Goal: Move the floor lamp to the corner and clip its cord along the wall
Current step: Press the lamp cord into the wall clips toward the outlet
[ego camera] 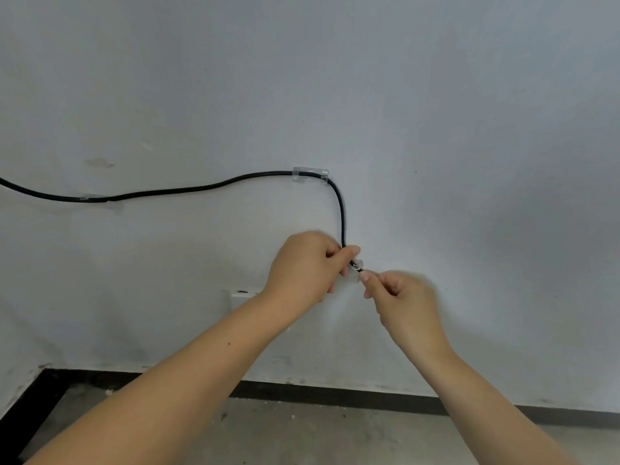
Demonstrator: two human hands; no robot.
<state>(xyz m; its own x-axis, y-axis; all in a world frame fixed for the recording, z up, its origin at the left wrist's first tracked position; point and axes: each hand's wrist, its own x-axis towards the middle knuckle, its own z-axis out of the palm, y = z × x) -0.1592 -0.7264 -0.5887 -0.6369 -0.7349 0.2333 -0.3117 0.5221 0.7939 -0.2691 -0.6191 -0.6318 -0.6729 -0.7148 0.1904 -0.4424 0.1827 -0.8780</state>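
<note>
The left hand (303, 266) has its fingers (349, 254) pinched shut on the black cord (341, 216), just above a small clear clip (356, 267) that sits against the wall (436, 129). The right hand (401, 298) meets it from below — thumb and forefinger closed together at the clip's lower edge, where the cord disappears between them. The cord is thin, round and smooth, matte black; it rises from the fingers, bends left through a clear plastic upper clip (310, 175), then sags along the pale, scuffed wall to a third clip (100, 199) — and runs off the left edge. Below lie a dark baseboard (335, 396) and grey concrete floor (302, 437).
</note>
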